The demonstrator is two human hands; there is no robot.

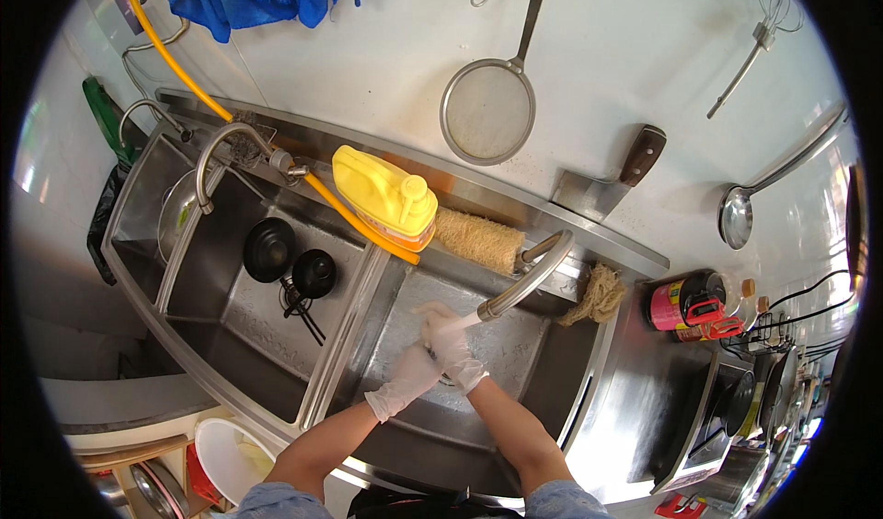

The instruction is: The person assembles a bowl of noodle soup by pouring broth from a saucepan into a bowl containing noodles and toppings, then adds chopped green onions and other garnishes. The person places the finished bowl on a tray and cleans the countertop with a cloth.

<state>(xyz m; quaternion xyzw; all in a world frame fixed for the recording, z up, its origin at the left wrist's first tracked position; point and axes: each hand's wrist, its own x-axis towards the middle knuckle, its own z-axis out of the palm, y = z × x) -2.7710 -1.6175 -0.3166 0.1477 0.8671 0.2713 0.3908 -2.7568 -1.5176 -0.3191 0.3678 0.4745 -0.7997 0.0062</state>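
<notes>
Both my hands wear thin white gloves and meet over the right sink basin (386, 330), beneath the curved metal faucet (529, 287). Water from the spout runs onto my right hand (456, 346), whose blurred fingers reach out toward the upper left. My left hand (407, 383) presses against the right one from the side, and its fingertips are hidden there. I see no object held between them. Behind the basin stands a yellow jug (382, 188) with a cap, next to a tan scrubbing roll (478, 240).
Dark ladle-like utensils (315, 273) lie in the middle basin. A yellow hose (345, 213) crosses behind. On the wall hang a strainer (487, 112), a cleaver (589, 195) and a ladle (736, 215). Bottles (685, 300) stand on the right counter; a white bucket (216, 459) sits lower left.
</notes>
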